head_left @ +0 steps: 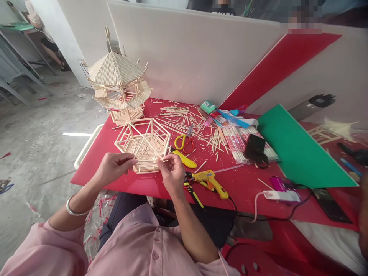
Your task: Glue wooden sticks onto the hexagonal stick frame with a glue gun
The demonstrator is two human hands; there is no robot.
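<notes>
A hexagonal frame of thin wooden sticks (145,143) lies on the red table (244,184) in front of me. My left hand (115,165) pinches its near left edge, fingers closed. At the frame's near right edge my right hand (171,170) pinches a thin stick, fingers curled. Behind the frame, at the table's far left corner, stands a finished stick pagoda (120,86).
Yellow scissors (184,142), a yellow cutter (185,159) and a yellow glue gun (211,182) lie right of my hands. Loose sticks (184,119) and stick packets (238,142) cover the middle. A green board (299,149), a power strip (280,195) and a phone (330,205) are at right.
</notes>
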